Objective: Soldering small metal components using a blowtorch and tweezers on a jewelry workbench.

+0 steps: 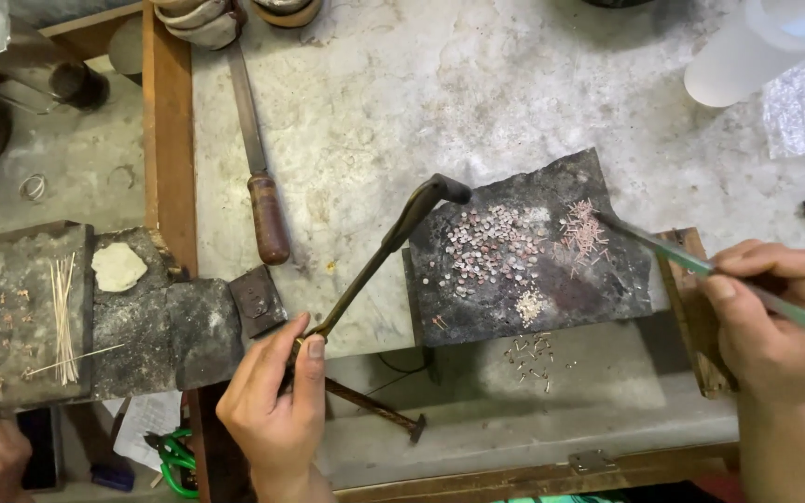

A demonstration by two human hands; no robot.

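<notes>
Two hands up: both mine, both closed on tools.
Left hand (277,396): fingers wrapped shut around the lower end of a bent metal torch (393,242), thumb on top of the stem.
Torch: runs up and to the right from my left hand; its curved nozzle sits over the left edge of the dark slab.
Right hand (770,312): pinched closed on a long thin green rod (691,265), held like a pen.
Rod: slants up-left from my right fingers; the tip meets a cluster of small pinkish wire bits (581,231).
Dark slab (477,312): between my hands, carrying a patch of small round metal pieces (488,250) left of the wire bits.
File (258,149): wooden handle, lying well above my left hand.
Thin wires (63,317): bundle on a block far left of my left hand.
</notes>
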